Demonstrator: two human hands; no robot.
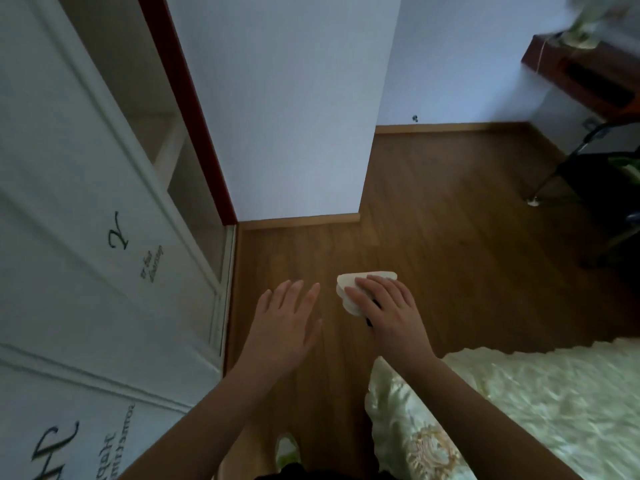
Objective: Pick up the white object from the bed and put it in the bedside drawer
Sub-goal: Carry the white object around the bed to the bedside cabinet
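My right hand [388, 311] is shut on the white object [349, 289], a flat, rounded piece held out in the air above the wooden floor. A small dark part shows under my fingers near the object's lower edge. My left hand [287, 323] is stretched out beside it, palm down, fingers apart, holding nothing. The bed [554, 403], covered with a cream quilted spread, fills the lower right corner, behind and to the right of my right hand. No bedside drawer is in view.
A white wardrobe [86, 271] with lettering on its doors runs along the left. A white wall corner [294, 133] juts out ahead. A dark wooden shelf [581, 77] hangs at upper right, with a black metal-legged item [595, 181] below it. My shoe [287, 452] shows at the bottom.
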